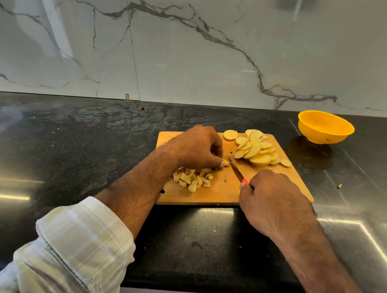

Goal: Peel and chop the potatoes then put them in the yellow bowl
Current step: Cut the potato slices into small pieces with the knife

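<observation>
On the wooden board (220,196), the left hand (197,147) pinches a potato piece (225,163) while the right hand (273,197) grips the knife (235,169). Diced potato (193,179) lies beside it, potato slices (258,149) behind; the yellow bowl (325,128) stands apart on the counter (62,138).

Single head view, looking forward and down.
Close above a wooden cutting board (228,192) on a black counter (60,150); marble wall (203,46) fills the upper half; wide-angle, edges bowed.

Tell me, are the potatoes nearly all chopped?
About partway. Done: a pile of small cubes sits on the cutting board. In hand: the right hand holds the knife while the left hand steadies a piece. Left: the slices need chopping, and the yellow bowl looks empty.
</observation>
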